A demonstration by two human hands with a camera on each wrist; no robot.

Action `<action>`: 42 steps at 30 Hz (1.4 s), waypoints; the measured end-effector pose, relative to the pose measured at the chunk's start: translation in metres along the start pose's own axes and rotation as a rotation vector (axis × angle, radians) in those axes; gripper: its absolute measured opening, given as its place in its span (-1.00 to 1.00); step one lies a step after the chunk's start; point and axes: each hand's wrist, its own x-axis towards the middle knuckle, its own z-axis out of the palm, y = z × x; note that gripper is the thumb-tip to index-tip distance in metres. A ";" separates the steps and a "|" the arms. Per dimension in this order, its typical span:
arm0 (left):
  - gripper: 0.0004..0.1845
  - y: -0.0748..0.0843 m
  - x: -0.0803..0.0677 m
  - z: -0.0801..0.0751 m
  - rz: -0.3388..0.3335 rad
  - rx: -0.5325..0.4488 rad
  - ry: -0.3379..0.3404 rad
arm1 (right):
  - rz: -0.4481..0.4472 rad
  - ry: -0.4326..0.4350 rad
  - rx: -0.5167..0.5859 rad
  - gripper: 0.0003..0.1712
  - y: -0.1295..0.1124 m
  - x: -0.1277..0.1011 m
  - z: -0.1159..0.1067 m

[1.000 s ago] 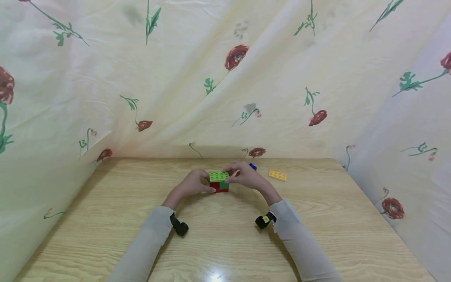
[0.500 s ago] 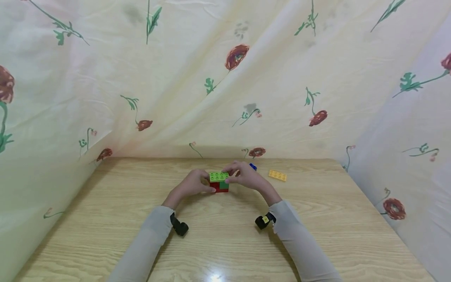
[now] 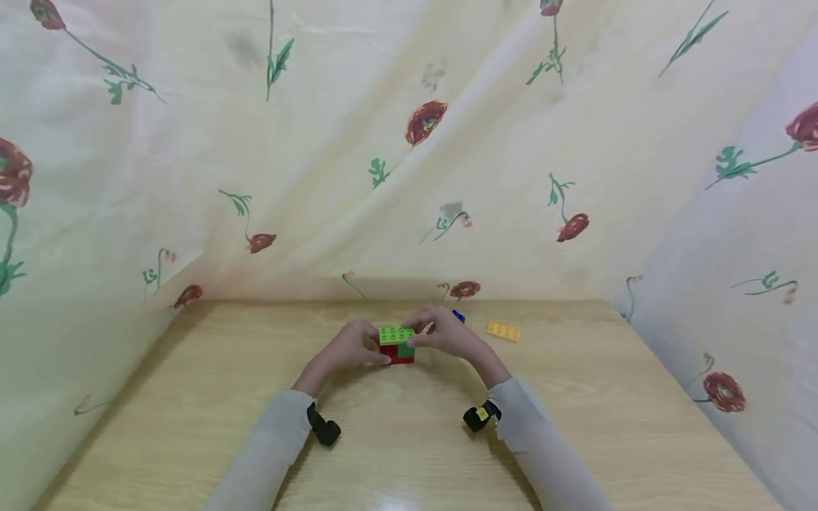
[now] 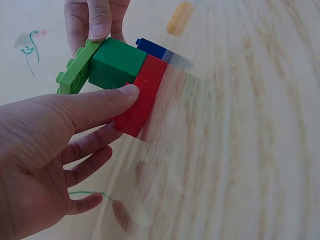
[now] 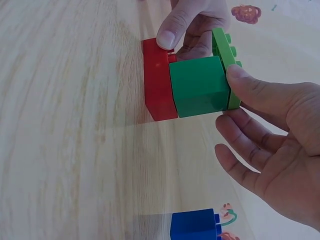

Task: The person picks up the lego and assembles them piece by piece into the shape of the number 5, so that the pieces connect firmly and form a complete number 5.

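Observation:
A small brick stack stands on the wooden table: a red brick at the bottom, a dark green brick on it, and a lime plate on top. My left hand grips the stack from the left, its thumb lying across the red brick. My right hand pinches the right end, with its thumb on the lime plate beside the green brick.
A blue brick lies just behind my right hand and shows in the right wrist view as the blue brick. A yellow plate lies further right. Flowered cloth hangs behind and along both sides of the table.
The head view has tipped up a little, so hands and bricks sit lower in the frame. Both hands keep the same hold on the stack.

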 end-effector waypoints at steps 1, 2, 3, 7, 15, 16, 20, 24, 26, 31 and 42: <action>-0.82 -0.001 -0.001 0.001 -0.001 0.000 0.003 | -0.001 -0.001 0.001 -0.61 0.000 0.000 0.001; -0.82 -0.001 -0.002 0.001 -0.003 0.002 0.007 | -0.001 0.000 0.002 -0.62 0.000 0.000 0.002; -0.83 -0.002 -0.003 0.001 -0.003 0.000 0.009 | 0.000 0.001 0.001 -0.62 -0.001 0.000 0.003; -0.83 -0.002 -0.005 0.000 0.001 -0.006 0.009 | 0.003 0.009 -0.009 -0.63 -0.003 -0.001 0.004; -0.82 0.000 -0.006 -0.002 0.001 -0.001 0.001 | 0.009 0.009 -0.014 -0.62 -0.006 -0.003 0.003; -0.82 0.001 -0.006 -0.002 0.000 -0.005 0.000 | 0.009 0.010 -0.015 -0.62 -0.006 -0.003 0.003; -0.78 -0.001 -0.005 -0.002 -0.001 -0.019 -0.004 | 0.004 0.014 -0.014 -0.63 -0.007 -0.003 0.002; -0.77 -0.002 -0.004 -0.001 -0.007 -0.032 0.002 | -0.007 0.012 -0.019 -0.64 -0.008 -0.003 0.003; -0.77 -0.002 -0.004 -0.001 -0.007 -0.031 0.002 | -0.005 0.009 -0.022 -0.64 -0.008 -0.003 0.003; -0.79 -0.002 -0.006 -0.001 -0.002 -0.026 -0.001 | -0.001 0.001 -0.017 -0.63 -0.009 -0.003 0.004; -0.80 -0.001 -0.003 0.000 0.000 -0.013 -0.008 | -0.035 -0.001 -0.070 -0.62 -0.006 -0.001 0.002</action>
